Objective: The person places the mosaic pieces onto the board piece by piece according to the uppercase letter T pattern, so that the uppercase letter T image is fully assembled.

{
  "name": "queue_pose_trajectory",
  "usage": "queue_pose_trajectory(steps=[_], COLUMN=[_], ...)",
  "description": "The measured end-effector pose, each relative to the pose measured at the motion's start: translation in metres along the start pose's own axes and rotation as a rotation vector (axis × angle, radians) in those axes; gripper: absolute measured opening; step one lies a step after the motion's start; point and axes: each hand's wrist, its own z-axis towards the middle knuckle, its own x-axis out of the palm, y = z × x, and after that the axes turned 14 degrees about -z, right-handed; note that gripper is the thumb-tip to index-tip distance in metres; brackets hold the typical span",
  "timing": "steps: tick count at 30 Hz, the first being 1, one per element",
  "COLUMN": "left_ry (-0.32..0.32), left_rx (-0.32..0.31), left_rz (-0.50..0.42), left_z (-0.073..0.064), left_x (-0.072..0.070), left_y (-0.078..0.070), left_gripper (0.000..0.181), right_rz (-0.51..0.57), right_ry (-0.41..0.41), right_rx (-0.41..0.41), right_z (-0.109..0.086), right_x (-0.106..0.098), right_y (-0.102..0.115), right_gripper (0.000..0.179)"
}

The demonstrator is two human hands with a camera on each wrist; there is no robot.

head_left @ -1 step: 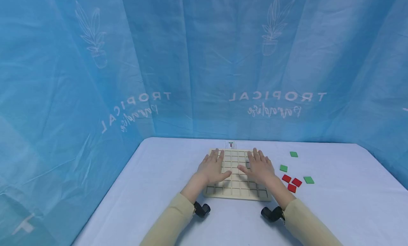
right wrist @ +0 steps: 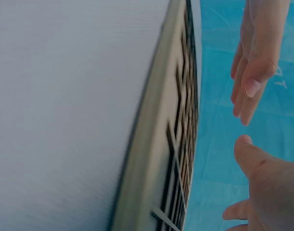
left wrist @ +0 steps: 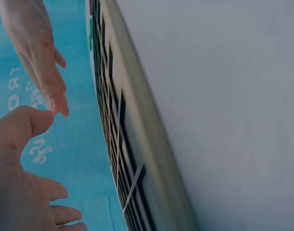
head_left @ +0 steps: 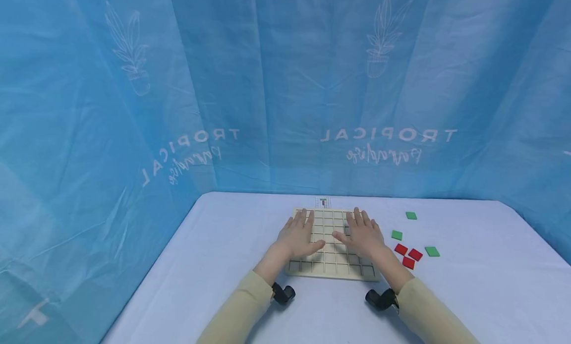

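Note:
A pale wooden grid board (head_left: pixel 330 271) lies flat on the white-covered table. Over its left part is my left hand (head_left: pixel 296 236), palm down, fingers extended forward and thumb pointing inward. Mirroring it, my right hand (head_left: pixel 364 236) hovers over the right part with straight, spread fingers. The thumbs point toward each other with a gap between them. In the left wrist view, the board (left wrist: pixel 142 110) appears edge-on, with space between it and my left hand (left wrist: pixel 17 168). The right wrist view likewise shows my right hand (right wrist: pixel 274 187) apart from the board. Neither hand holds anything.
Right of the board lie three red tiles, the nearest one (head_left: pixel 408 262) close to my right forearm. Three green tiles are scattered around them, one (head_left: pixel 411 215) farther back. A small card (head_left: pixel 323 202) with a grid and coloured pattern lies behind the board. Blue curtains (head_left: pixel 294 86) surround the table.

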Motion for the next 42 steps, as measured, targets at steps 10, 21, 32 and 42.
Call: queue_pose_trajectory(steps=[10, 21, 32, 42], left_ry=[0.045, -0.031, -0.099, -0.114], left_rx=[0.053, 0.065, 0.013, 0.0], left_rz=[-0.189, -0.678, -0.779, -0.767], left_z=[-0.003, -0.022, -0.025, -0.028], left_x=[-0.007, -0.005, 0.018, 0.017], left_y=[-0.002, 0.064, 0.073, 0.069], left_gripper=[0.089, 0.07, 0.069, 0.071], right_rz=[0.032, 0.244, 0.509, 0.769], right_ry=[-0.005, -0.291, -0.384, -0.184], right_rx=[0.003, 0.12, 0.46, 0.681], right_z=[-0.004, -0.013, 0.043, 0.008], right_x=[0.0, -0.007, 0.07, 0.021], right_y=[-0.003, -0.053, -0.198, -0.173], right_gripper=[0.083, 0.073, 0.084, 0.077])
